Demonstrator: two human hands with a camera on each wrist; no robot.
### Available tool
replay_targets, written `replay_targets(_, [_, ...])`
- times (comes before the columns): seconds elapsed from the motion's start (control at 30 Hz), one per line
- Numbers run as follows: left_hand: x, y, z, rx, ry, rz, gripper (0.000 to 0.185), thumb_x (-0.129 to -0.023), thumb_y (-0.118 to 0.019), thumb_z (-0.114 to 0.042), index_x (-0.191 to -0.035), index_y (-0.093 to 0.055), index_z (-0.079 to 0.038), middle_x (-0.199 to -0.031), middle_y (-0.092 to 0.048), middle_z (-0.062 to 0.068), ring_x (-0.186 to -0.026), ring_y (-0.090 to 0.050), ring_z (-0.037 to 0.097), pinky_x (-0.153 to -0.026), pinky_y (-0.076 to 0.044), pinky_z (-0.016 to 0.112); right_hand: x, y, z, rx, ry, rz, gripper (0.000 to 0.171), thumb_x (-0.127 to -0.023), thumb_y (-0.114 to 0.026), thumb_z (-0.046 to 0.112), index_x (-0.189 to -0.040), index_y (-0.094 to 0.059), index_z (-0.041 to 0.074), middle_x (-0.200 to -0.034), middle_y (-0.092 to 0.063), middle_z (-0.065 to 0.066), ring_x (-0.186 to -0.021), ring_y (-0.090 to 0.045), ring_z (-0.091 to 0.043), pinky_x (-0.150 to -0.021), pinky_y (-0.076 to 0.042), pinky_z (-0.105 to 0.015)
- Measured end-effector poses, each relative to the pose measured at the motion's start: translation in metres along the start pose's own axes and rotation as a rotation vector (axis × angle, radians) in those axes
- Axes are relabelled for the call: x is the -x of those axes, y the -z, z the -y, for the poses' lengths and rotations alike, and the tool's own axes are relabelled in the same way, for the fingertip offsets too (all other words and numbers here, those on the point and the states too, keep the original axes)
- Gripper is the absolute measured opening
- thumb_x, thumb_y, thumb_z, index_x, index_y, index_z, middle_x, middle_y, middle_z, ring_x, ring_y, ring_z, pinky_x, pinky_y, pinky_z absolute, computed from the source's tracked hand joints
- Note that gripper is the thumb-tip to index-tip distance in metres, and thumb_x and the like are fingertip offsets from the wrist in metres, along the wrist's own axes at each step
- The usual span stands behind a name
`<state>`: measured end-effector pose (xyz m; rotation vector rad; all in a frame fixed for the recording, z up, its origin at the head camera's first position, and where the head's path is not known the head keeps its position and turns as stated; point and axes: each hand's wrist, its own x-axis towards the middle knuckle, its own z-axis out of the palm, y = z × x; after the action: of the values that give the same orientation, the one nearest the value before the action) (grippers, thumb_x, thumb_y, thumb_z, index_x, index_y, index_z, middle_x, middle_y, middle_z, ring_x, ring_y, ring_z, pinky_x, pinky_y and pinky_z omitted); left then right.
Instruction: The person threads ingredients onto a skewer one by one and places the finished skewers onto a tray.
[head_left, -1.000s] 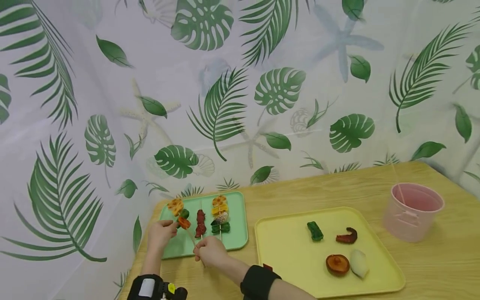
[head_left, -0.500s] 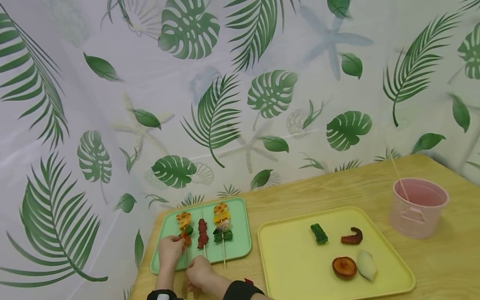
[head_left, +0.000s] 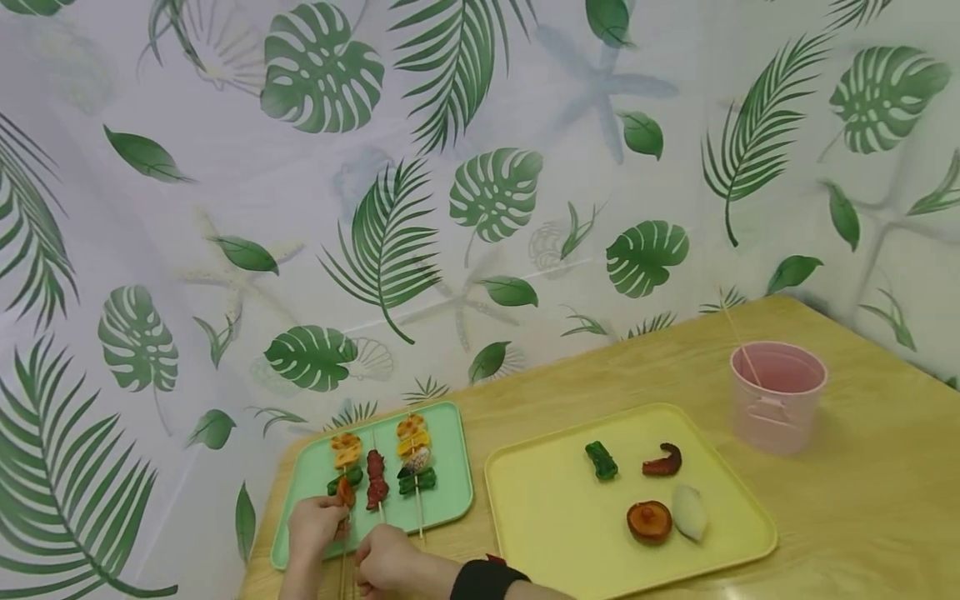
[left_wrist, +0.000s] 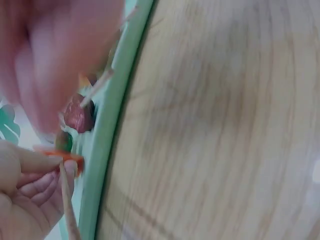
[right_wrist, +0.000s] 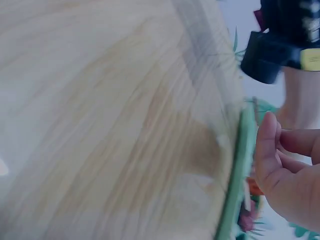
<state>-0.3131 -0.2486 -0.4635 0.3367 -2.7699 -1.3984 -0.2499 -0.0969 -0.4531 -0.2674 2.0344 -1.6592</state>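
In the head view my left hand (head_left: 315, 525) pinches the orange-red piece (head_left: 345, 492) low on the leftmost food skewer (head_left: 347, 452), which lies on the green tray (head_left: 450, 467). Above that piece sit a green one and browned yellow ones. The left wrist view shows finger and thumb at the orange piece, with the bare wooden stick (left_wrist: 69, 210) running out below. My right hand (head_left: 386, 560) hovers by the tray's front edge, right of the stick and off it. Its fingers are loosely bent with nothing in them. Beside them lie a red meat skewer (head_left: 377, 482) and a mixed skewer (head_left: 416, 482).
A yellow tray (head_left: 547, 508) holds a green pepper piece (head_left: 602, 461), a shrimp-like piece (head_left: 663, 461), a mushroom (head_left: 649, 522) and a pale white piece (head_left: 689, 512). Behind it to the right stands a pink bucket (head_left: 776, 417) with a wooden stick (head_left: 738, 337) leaning in it.
The leftmost skewer, tilted up between both hands a second ago, now lies lowered on the green tray. My right hand has come off its stick; the left still pinches the orange piece.
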Motion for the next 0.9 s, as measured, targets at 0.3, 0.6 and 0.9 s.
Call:
replay_targets(0.3, [0.003, -0.001, -0.010, -0.217, -0.134, -0.035, 0.023, -0.081, -0.057, -0.003, -0.094, -0.067, 0.013, -0.080, -0.067, 0.020, -0.069, -0.063, 0.030, -0.061, -0.050, 0.037, 0.084, 0.074, -0.004, -0.060, 0.150, 0.012, 0.022, -0.084, -0.055, -0.006, -0.103, -0.064, -0.010, -0.072, -0.061, -0.009, -0.054, -0.054, -0.011, -0.054, -0.054, -0.030])
replay_targets(0.6, [0.044, -0.042, -0.100, -0.275, -0.468, -0.045, 0.027, -0.088, -0.057, -0.007, -0.107, -0.063, 0.011, -0.097, -0.064, 0.025, -0.088, -0.061, 0.037, -0.068, -0.051, 0.044, 0.187, 0.201, -0.027, -0.004, 0.265, -0.279, 0.028, -0.089, -0.055, 0.000, -0.112, -0.055, -0.016, -0.079, -0.061, -0.007, -0.065, -0.058, -0.016, -0.057, -0.054, -0.029])
replay_targets(0.9, [0.085, -0.150, -0.170, -0.160, -0.689, 0.303, 0.039, -0.084, -0.066, -0.012, -0.117, -0.059, 0.007, -0.106, -0.062, 0.020, -0.095, -0.061, 0.032, -0.078, -0.051, 0.040, 0.254, 0.313, -0.047, 0.330, 0.339, -0.880, 0.024, -0.091, -0.053, -0.001, -0.109, -0.058, -0.017, -0.086, -0.065, -0.020, -0.067, -0.060, -0.016, -0.055, -0.050, -0.023])
